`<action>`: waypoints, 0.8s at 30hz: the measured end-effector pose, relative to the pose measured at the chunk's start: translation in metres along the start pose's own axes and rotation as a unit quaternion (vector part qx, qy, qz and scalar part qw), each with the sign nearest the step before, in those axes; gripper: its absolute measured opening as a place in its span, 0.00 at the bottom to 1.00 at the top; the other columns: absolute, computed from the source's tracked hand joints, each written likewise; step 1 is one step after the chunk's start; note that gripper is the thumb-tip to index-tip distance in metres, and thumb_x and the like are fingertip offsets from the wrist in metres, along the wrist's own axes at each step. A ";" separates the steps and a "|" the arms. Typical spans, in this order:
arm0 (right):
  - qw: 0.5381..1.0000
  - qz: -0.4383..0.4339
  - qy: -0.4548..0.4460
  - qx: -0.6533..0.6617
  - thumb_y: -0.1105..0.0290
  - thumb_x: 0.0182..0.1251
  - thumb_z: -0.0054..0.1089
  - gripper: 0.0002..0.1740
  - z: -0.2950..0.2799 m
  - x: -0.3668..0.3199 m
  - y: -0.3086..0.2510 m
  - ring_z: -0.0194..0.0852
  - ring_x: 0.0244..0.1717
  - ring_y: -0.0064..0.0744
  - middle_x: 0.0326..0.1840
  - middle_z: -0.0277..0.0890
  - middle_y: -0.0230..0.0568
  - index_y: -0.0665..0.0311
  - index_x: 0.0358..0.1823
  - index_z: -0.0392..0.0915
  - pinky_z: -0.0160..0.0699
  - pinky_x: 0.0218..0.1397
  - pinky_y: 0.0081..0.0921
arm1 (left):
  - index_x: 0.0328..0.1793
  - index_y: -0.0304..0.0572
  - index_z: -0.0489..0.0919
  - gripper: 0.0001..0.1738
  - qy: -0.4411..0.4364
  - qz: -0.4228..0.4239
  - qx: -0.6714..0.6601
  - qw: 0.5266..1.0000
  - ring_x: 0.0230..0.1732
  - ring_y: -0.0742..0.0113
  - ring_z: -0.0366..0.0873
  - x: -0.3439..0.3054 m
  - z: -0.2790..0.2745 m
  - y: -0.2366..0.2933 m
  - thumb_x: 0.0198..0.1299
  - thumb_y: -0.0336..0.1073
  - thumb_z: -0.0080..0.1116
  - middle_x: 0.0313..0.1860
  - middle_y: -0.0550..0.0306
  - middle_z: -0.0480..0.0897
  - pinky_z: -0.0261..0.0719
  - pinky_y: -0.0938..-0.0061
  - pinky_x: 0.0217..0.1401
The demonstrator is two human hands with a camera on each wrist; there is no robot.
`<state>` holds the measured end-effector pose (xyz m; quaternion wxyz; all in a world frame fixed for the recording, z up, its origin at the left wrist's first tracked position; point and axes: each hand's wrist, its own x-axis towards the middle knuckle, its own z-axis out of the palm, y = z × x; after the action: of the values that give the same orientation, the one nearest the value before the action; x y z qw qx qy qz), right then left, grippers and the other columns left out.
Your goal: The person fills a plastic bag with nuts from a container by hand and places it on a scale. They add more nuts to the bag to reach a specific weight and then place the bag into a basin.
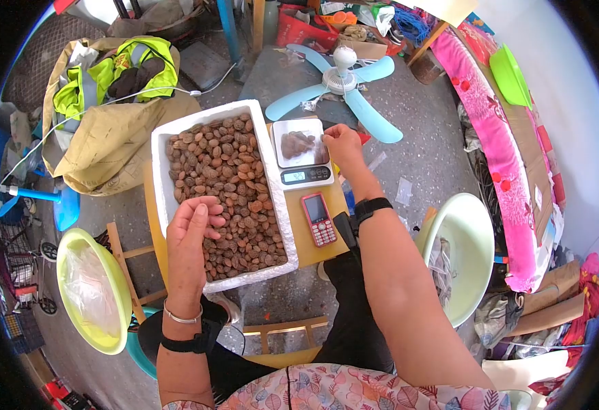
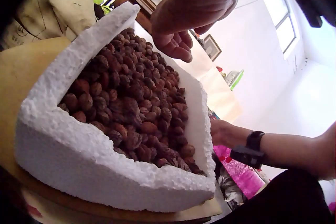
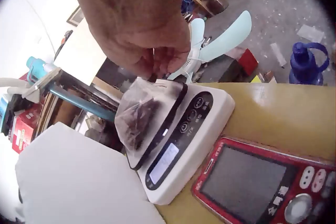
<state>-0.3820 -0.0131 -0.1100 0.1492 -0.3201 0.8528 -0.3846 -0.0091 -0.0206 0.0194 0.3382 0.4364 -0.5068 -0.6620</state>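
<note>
My left hand (image 1: pixel 193 229) hovers over a white foam box (image 1: pixel 282 205) filled with wrinkled, brown, nut-like pieces (image 1: pixel 221 164). Its fingers are loosely bent, and nothing shows between them in the left wrist view. To the right of the box stands a white kitchen scale (image 1: pixel 309 176) with a lit display. A clear plastic bag (image 3: pixel 135 116) with some brown pieces inside lies on its weighing plate. My right hand (image 1: pixel 346 147) is at the plate's right edge, thumb and fingers pinching the end of the bag. A red keypad phone (image 1: pixel 320 219) lies in front of the scale.
Box, scale and phone share a small yellow table (image 1: pixel 309 256). Beyond it is a ceiling fan (image 1: pixel 340 78) with pale blue blades. A yellow-green basin (image 1: pixel 111 294) stands left, a pale green tub (image 1: pixel 480 256) right. A blue bottle (image 3: pixel 307 66) stands past the table edge.
</note>
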 end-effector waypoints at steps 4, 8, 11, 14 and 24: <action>0.994 -0.024 0.054 -0.088 0.69 0.59 0.70 0.10 0.004 -0.002 0.004 0.89 0.42 0.40 0.38 0.88 0.47 0.63 0.41 0.88 0.85 0.50 0.36 | 0.58 0.38 0.82 0.16 -0.002 -0.003 -0.002 1.000 0.46 0.76 0.81 -0.001 0.000 0.000 0.80 0.42 0.53 0.47 0.59 0.86 0.77 0.80 0.47; 0.998 -0.002 -0.021 0.061 0.69 0.60 0.70 0.10 0.000 -0.006 -0.006 0.88 0.39 0.38 0.36 0.88 0.45 0.64 0.41 0.88 0.85 0.47 0.35 | 0.58 0.38 0.82 0.16 -0.004 -0.004 -0.002 1.000 0.46 0.76 0.82 0.000 -0.001 -0.001 0.80 0.42 0.53 0.47 0.59 0.86 0.77 0.80 0.47; 0.996 -0.009 -0.026 0.090 0.69 0.61 0.71 0.10 0.000 -0.003 -0.008 0.87 0.37 0.35 0.36 0.88 0.43 0.65 0.41 0.88 0.84 0.45 0.33 | 0.59 0.38 0.82 0.16 -0.005 -0.005 -0.001 1.000 0.46 0.75 0.82 0.000 0.000 -0.001 0.80 0.42 0.53 0.47 0.59 0.86 0.77 0.80 0.47; 0.991 0.025 -0.042 0.127 0.69 0.63 0.72 0.10 -0.006 -0.007 -0.020 0.85 0.36 0.31 0.35 0.88 0.40 0.66 0.42 0.88 0.84 0.44 0.32 | 0.59 0.38 0.82 0.16 -0.007 -0.005 0.000 1.000 0.46 0.75 0.81 0.000 0.001 0.000 0.80 0.42 0.53 0.47 0.59 0.86 0.77 0.80 0.47; 0.991 0.028 -0.070 0.115 0.68 0.62 0.73 0.10 -0.007 0.002 -0.002 0.87 0.38 0.32 0.37 0.89 0.41 0.64 0.42 0.88 0.84 0.45 0.32 | 0.58 0.38 0.82 0.16 -0.007 -0.008 0.004 1.000 0.46 0.75 0.81 -0.001 0.002 0.001 0.80 0.42 0.53 0.47 0.59 0.86 0.77 0.79 0.47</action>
<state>-0.3861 -0.0117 -0.1039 0.2546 -0.3032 0.7990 -0.4526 -0.0108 -0.0188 0.0214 0.3282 0.4372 -0.5079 -0.6657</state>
